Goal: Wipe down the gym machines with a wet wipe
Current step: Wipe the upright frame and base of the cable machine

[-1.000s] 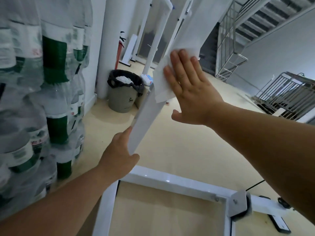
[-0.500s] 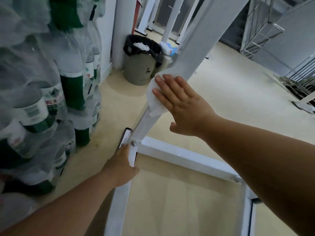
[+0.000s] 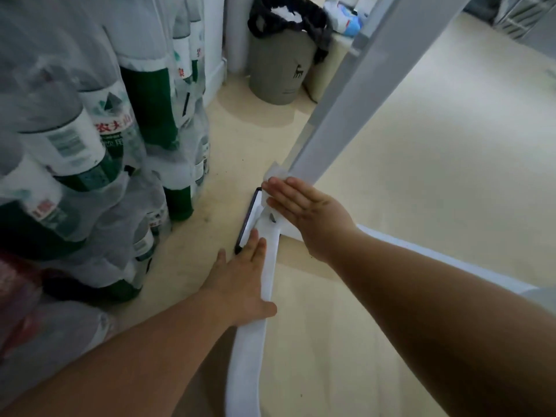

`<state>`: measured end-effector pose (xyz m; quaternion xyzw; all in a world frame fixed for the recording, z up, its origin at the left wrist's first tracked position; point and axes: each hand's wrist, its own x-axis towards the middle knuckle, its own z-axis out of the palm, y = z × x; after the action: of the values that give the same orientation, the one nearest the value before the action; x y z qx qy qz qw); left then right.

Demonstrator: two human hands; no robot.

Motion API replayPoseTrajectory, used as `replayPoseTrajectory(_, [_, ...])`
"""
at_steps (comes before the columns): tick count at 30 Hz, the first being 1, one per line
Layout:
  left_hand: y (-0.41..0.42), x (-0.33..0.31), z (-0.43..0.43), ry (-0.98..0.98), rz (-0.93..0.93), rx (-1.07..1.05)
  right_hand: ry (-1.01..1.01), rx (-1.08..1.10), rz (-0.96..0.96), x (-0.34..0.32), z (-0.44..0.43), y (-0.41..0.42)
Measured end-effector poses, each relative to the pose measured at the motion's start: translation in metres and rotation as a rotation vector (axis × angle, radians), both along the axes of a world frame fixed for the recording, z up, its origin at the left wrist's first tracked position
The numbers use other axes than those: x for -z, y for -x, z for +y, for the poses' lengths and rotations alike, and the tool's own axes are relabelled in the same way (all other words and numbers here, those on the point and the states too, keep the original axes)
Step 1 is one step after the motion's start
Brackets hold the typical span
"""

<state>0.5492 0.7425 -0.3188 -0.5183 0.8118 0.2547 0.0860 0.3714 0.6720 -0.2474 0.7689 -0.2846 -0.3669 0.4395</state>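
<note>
Both hands are working low at the corner of the white machine frame, where the slanted post is meeting the floor rails. The right hand is lying flat and open, its grip spread wide, pressing the wet wipe against the foot of the post so the cloth is hugging the joint; only a crumpled edge is showing past the fingertips. The left hand is also open, palm down on the near rail, seemingly bracing the person while they are crouching. Stacked water bottles are crowding the floor's left edge, and a lined bin is standing beyond, well apart.
</note>
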Motion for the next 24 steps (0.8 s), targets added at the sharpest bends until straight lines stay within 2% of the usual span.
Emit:
replayPoseTrajectory(8, [0.002,-0.003,-0.001,0.008,-0.049,-0.004,0.045,-0.054,0.136,-0.029,0.005,0.014])
replayPoseTrajectory(18, [0.004,-0.019,0.000,-0.042,-0.097,-0.044,0.144,-0.084,-0.046,-0.128,0.007,0.047])
replayPoseTrajectory(24, [0.008,-0.025,0.005,-0.041,-0.126,-0.101,0.240,-0.076,-0.289,-0.221,0.003,0.057])
